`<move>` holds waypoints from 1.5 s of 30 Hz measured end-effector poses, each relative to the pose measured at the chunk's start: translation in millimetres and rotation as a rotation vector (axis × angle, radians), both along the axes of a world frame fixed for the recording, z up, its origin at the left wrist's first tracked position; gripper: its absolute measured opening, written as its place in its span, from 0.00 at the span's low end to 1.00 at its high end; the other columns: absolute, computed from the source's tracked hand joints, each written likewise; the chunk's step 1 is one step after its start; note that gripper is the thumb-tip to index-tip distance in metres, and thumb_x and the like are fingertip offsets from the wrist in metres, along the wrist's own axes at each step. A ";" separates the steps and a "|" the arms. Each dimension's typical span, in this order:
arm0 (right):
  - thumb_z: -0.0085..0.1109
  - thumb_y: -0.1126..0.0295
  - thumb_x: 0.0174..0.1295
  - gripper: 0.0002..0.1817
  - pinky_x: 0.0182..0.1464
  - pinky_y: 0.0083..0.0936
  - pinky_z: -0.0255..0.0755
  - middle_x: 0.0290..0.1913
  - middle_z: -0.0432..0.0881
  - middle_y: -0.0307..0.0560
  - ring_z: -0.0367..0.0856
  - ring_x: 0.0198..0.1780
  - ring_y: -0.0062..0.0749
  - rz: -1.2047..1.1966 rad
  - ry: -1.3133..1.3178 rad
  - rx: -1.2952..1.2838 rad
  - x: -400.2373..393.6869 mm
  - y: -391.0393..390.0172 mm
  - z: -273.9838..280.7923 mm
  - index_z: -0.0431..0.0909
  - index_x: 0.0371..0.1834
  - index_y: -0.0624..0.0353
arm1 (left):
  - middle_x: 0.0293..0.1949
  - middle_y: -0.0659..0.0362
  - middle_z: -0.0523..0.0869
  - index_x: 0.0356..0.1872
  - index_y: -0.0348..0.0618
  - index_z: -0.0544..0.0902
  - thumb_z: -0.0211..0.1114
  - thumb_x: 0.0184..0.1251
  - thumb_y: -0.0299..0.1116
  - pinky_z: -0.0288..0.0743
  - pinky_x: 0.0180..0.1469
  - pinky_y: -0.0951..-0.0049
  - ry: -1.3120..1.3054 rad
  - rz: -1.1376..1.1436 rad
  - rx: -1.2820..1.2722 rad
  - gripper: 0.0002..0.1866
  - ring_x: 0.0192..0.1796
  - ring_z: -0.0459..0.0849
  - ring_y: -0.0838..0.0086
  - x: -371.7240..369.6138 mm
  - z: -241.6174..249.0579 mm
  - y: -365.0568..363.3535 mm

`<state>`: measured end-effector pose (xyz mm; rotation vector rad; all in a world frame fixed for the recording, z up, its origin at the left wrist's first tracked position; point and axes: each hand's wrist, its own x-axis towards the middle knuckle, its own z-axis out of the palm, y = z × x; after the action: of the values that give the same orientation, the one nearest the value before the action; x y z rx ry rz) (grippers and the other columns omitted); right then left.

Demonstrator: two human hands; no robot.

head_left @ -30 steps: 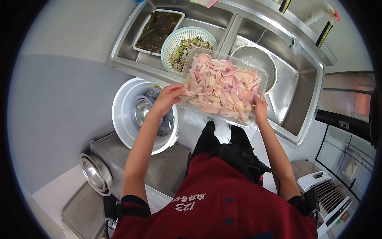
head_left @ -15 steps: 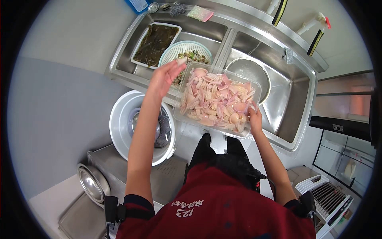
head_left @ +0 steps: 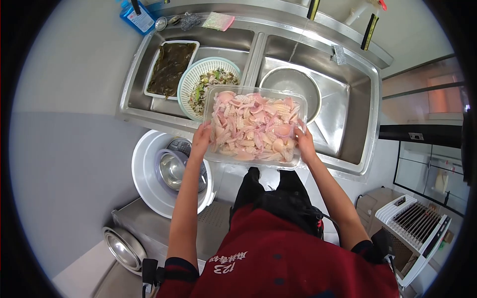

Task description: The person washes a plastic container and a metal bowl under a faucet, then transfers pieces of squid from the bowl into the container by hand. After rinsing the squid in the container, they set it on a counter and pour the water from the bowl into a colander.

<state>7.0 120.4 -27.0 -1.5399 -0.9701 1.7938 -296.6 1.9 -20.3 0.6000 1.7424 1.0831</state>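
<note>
A clear plastic tub (head_left: 212,158) full of pale pink, cross-scored squid pieces (head_left: 253,126) is held level in front of me, over the sink's front edge. My left hand (head_left: 200,141) grips its left side, and my right hand (head_left: 305,142) grips its right side. Fingers of both hands are partly hidden behind the tub walls. Just beyond the tub's left corner is a pale green colander (head_left: 187,92) with food scraps in it. A round metal bowl (head_left: 314,92) in the right basin is partly covered by the tub.
A white tray (head_left: 148,85) of dark leafy strips lies in the left basin (head_left: 228,39). A white bucket (head_left: 144,171) holding smaller bowls stands below, left of my legs. A blue bottle (head_left: 136,19), scourers and a pink-edged sponge (head_left: 218,21) line the sink's back ledge.
My left hand has come down from above the colander and taken hold of the tub's left side. My right hand still holds the other side. The view has shifted slightly.
</note>
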 end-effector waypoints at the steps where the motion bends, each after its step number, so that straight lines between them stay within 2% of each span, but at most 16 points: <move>1: 0.44 0.68 0.58 0.24 0.31 0.16 0.64 0.33 0.73 0.39 0.68 0.29 0.18 0.055 0.021 0.022 1.7 -0.3 0.7 0.58 0.60 0.56 | 0.42 0.61 0.76 0.54 0.39 0.68 0.49 0.63 0.42 0.67 0.40 0.79 -0.062 0.022 0.041 0.21 0.40 0.73 0.80 0.9 0.4 -3.2; 4: 0.44 0.64 0.60 0.25 0.34 0.19 0.67 0.41 0.74 0.41 0.71 0.32 0.21 0.153 -0.049 0.205 11.4 8.3 6.7 0.57 0.62 0.51 | 0.47 0.58 0.74 0.57 0.40 0.63 0.45 0.65 0.40 0.67 0.46 0.75 -0.178 0.044 0.059 0.22 0.47 0.74 0.75 11.6 15.0 -4.3; 8: 0.46 0.63 0.59 0.23 0.31 0.18 0.68 0.37 0.75 0.41 0.72 0.33 0.20 0.206 -0.086 0.085 35.8 37.6 65.0 0.61 0.59 0.54 | 0.52 0.58 0.71 0.58 0.43 0.62 0.47 0.64 0.39 0.62 0.53 0.71 -0.526 0.156 0.107 0.22 0.53 0.70 0.72 41.2 22.5 -2.3; 10: 0.46 0.64 0.59 0.23 0.31 0.18 0.68 0.37 0.74 0.41 0.72 0.32 0.20 0.201 -0.083 0.078 45.9 49.1 80.6 0.61 0.59 0.54 | 0.54 0.57 0.69 0.59 0.45 0.60 0.49 0.60 0.39 0.62 0.56 0.68 -0.891 0.151 0.153 0.25 0.56 0.68 0.69 50.7 21.5 13.9; 11: 0.46 0.64 0.59 0.23 0.31 0.18 0.68 0.37 0.74 0.41 0.72 0.32 0.20 0.196 -0.085 0.089 51.5 54.6 82.7 0.61 0.59 0.54 | 0.54 0.57 0.69 0.59 0.45 0.60 0.49 0.60 0.39 0.62 0.56 0.68 -0.893 0.142 0.160 0.25 0.56 0.68 0.69 56.8 24.3 20.2; 16: 0.45 0.63 0.59 0.23 0.34 0.20 0.70 0.42 0.74 0.45 0.72 0.34 0.22 0.351 -0.242 0.156 97.7 101.2 92.4 0.61 0.59 0.55 | 0.53 0.55 0.69 0.59 0.45 0.58 0.51 0.46 0.29 0.66 0.54 0.62 -1.057 0.032 0.220 0.32 0.55 0.69 0.64 98.0 15.6 34.3; 18: 0.46 0.60 0.59 0.26 0.41 0.25 0.70 0.45 0.74 0.51 0.75 0.38 0.30 0.408 -0.356 0.182 112.8 128.3 107.9 0.60 0.58 0.60 | 0.52 0.54 0.69 0.58 0.44 0.58 0.51 0.39 0.26 0.66 0.55 0.61 -1.150 0.035 0.290 0.35 0.54 0.69 0.62 124.9 15.1 58.1; 19: 0.49 0.58 0.57 0.29 0.50 0.31 0.65 0.50 0.70 0.59 0.73 0.47 0.42 0.418 -0.653 0.616 132.8 155.0 91.5 0.59 0.58 0.65 | 0.52 0.54 0.69 0.58 0.44 0.58 0.51 0.35 0.25 0.66 0.55 0.61 -1.188 0.104 0.284 0.37 0.54 0.70 0.61 140.2 24.2 64.1; 20: 0.52 0.58 0.55 0.32 0.56 0.34 0.58 0.55 0.64 0.65 0.66 0.54 0.49 0.253 -0.695 0.962 126.8 179.9 125.1 0.57 0.58 0.69 | 0.52 0.54 0.69 0.58 0.44 0.58 0.51 0.35 0.25 0.66 0.55 0.61 -1.194 0.082 0.304 0.37 0.54 0.70 0.61 149.4 19.0 71.3; 22: 0.54 0.58 0.54 0.33 0.57 0.36 0.57 0.54 0.63 0.66 0.62 0.57 0.52 -0.067 -0.751 1.264 118.9 248.7 191.5 0.56 0.57 0.71 | 0.51 0.53 0.70 0.57 0.44 0.59 0.50 0.33 0.24 0.67 0.54 0.60 -1.150 0.125 0.322 0.38 0.54 0.70 0.60 164.5 5.3 82.8; 24: 0.55 0.55 0.53 0.35 0.56 0.37 0.58 0.51 0.66 0.66 0.63 0.55 0.54 -0.143 -0.844 1.589 91.4 313.6 237.4 0.57 0.56 0.71 | 0.50 0.54 0.70 0.57 0.44 0.59 0.49 0.34 0.24 0.68 0.53 0.61 -1.122 0.165 0.296 0.37 0.53 0.71 0.61 179.2 -4.4 97.3; 28: 0.54 0.55 0.53 0.28 0.50 0.35 0.64 0.47 0.71 0.63 0.71 0.48 0.49 -0.056 -0.820 1.458 41.8 394.9 229.3 0.66 0.48 0.70 | 0.51 0.52 0.71 0.56 0.43 0.61 0.48 0.35 0.26 0.66 0.55 0.61 -1.075 0.189 0.232 0.35 0.53 0.71 0.59 212.7 -15.6 123.8; 30: 0.52 0.60 0.56 0.19 0.41 0.29 0.69 0.37 0.78 0.55 0.77 0.38 0.38 -0.309 -0.460 1.285 36.1 400.5 222.8 0.74 0.38 0.69 | 0.51 0.53 0.71 0.57 0.43 0.61 0.48 0.35 0.26 0.65 0.55 0.60 -1.124 0.269 0.229 0.35 0.53 0.71 0.59 228.1 -20.1 130.6; 31: 0.51 0.64 0.56 0.15 0.34 0.21 0.70 0.26 0.80 0.47 0.78 0.29 0.27 -0.486 -0.181 1.263 29.2 387.0 227.6 0.77 0.28 0.68 | 0.51 0.53 0.71 0.57 0.43 0.61 0.48 0.35 0.26 0.65 0.55 0.60 -1.126 0.276 0.222 0.35 0.53 0.71 0.59 236.2 -16.4 135.1; 40: 0.54 0.65 0.54 0.13 0.37 0.16 0.70 0.24 0.80 0.45 0.78 0.29 0.22 -0.257 0.027 1.190 51.5 399.5 226.4 0.78 0.26 0.68 | 0.52 0.55 0.69 0.59 0.44 0.58 0.48 0.33 0.25 0.66 0.55 0.63 -1.175 0.284 0.312 0.39 0.54 0.69 0.62 254.3 -6.0 164.0; 45: 0.55 0.66 0.53 0.13 0.39 0.17 0.69 0.26 0.80 0.45 0.77 0.33 0.22 -0.202 0.048 1.171 59.4 398.6 228.5 0.79 0.27 0.68 | 0.48 0.53 0.72 0.57 0.42 0.60 0.51 0.32 0.28 0.73 0.46 0.66 -1.119 0.255 0.349 0.37 0.49 0.74 0.62 250.3 -10.9 174.4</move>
<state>66.4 519.0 201.5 -0.7736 -1.3983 0.7827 -46.3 176.3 -31.2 -0.0844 0.6578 1.5076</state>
